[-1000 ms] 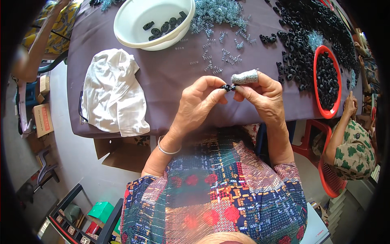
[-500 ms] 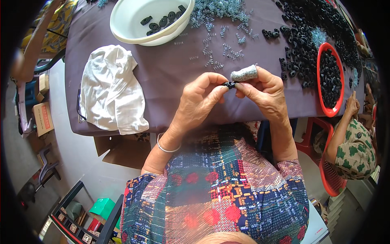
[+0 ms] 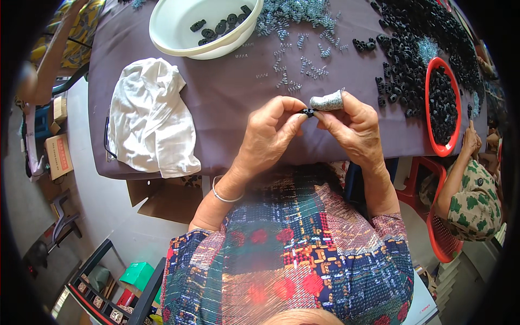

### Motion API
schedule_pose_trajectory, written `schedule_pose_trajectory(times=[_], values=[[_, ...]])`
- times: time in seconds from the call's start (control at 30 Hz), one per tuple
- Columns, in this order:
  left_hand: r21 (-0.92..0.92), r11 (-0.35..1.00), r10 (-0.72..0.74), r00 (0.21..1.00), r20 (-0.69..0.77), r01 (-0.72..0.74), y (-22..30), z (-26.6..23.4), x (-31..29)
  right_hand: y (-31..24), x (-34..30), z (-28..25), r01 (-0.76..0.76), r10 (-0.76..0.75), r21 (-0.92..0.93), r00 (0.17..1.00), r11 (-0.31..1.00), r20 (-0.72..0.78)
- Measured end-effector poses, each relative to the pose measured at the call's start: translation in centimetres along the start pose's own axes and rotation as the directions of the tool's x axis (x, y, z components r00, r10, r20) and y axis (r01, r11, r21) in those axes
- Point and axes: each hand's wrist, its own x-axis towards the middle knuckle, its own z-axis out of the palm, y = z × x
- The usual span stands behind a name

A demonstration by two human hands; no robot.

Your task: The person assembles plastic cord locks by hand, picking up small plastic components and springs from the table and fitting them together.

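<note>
Both hands meet over the near part of the table, pinching one small black plastic piece (image 3: 309,112) between them. Thumb and index finger of my left hand (image 3: 270,130) close on its left end. My right hand (image 3: 355,127) grips its right end, and a grey speckled cloth sleeve (image 3: 326,102) covers one of that hand's fingers. Fingertips hide much of the piece, so its exact kind is unclear. Beyond the hands, small metal springs (image 3: 311,69) lie scattered, thickening into a pile (image 3: 295,16) farther back.
At the back left stands a white bowl (image 3: 203,50) with several black pieces inside. A white cloth (image 3: 151,119) lies at left. Heaped black parts (image 3: 401,76) and a red-rimmed basket (image 3: 429,108) of them occupy the right, where another person's arm (image 3: 460,168) reaches in.
Both hands keep their pinch on the black piece, with only a slight shift of the fingers. The whole view has moved a little.
</note>
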Motion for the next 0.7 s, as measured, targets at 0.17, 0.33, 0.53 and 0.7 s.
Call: schedule_pose_trajectory(times=[0.17,0.33,0.53,0.7], values=[[0.099,0.994,0.046,0.998,-0.048,-0.041,-0.4,0.2,-0.1,0.5,0.2,0.4,0.126,-0.128,-0.109,0.992,0.986,-0.016],[0.097,0.994,0.063,0.997,-0.054,-0.057,-0.5,0.2,0.4,0.8,0.6,0.5,0.123,-0.129,-0.155,0.991,0.980,-0.029],[0.102,0.992,0.078,0.992,-0.099,-0.067,-0.3,-0.1,0.2,1.0,1.0,1.2,0.221,-0.230,-0.173,0.973,0.960,-0.031],[0.111,0.991,0.090,0.991,-0.100,-0.079,-1.2,0.5,0.3,1.4,0.6,1.1,0.200,-0.219,-0.228,0.974,0.953,-0.060]])
